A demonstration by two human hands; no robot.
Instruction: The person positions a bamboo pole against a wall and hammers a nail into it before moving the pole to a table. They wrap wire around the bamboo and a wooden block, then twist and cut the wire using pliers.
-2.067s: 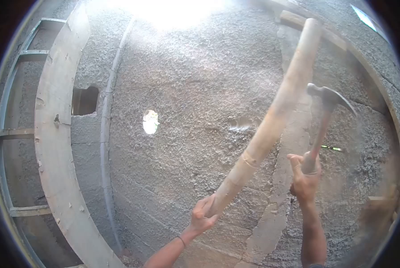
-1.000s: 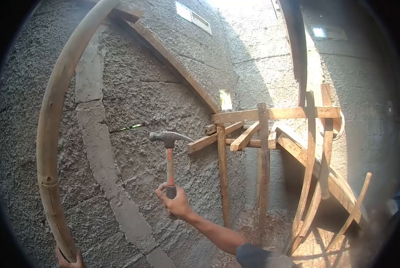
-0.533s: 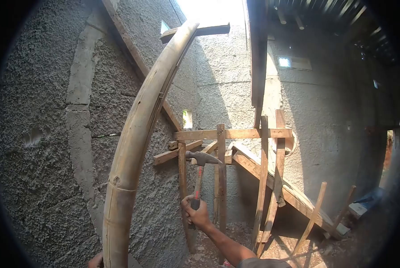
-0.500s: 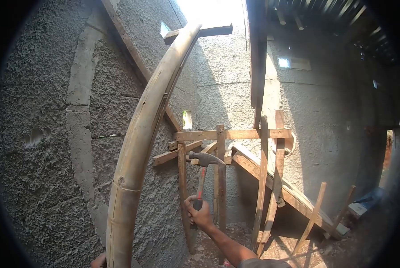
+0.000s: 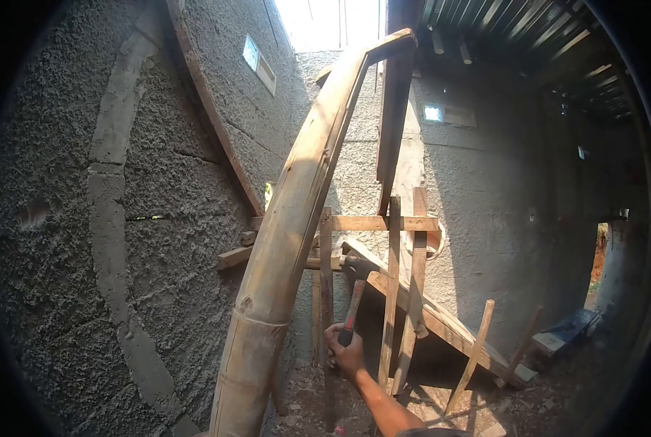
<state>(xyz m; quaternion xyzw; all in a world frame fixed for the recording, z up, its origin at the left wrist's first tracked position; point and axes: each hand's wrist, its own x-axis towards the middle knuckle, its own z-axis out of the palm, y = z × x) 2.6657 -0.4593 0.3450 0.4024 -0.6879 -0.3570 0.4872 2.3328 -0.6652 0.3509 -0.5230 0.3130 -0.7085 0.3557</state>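
A hammer (image 5: 355, 295) with a dark head and a red and black handle is held upright in my right hand (image 5: 346, 352), whose fingers are wrapped round the lower handle. To the left of it, a long, thick bamboo pole (image 5: 267, 284) leans from the bottom of the view up to the top centre. A short piece of wood (image 5: 391, 46) sits across the pole's top end. At the bottom edge, only a sliver of my left hand (image 5: 201, 435) shows beside the pole's base; its fingers are hidden.
Behind the hammer stands a wooden frame with a crossbar (image 5: 365, 223) and uprights (image 5: 391, 291). A sloping plank structure (image 5: 449, 324) descends to the right. Rough grey walls (image 5: 172, 269) rise around, and a dark beam (image 5: 394, 116) hangs at top centre.
The bamboo's top has shifted right, and its base also lies further right in view. My right hand and the hammer have moved slightly right. My left hand has nearly left the view.
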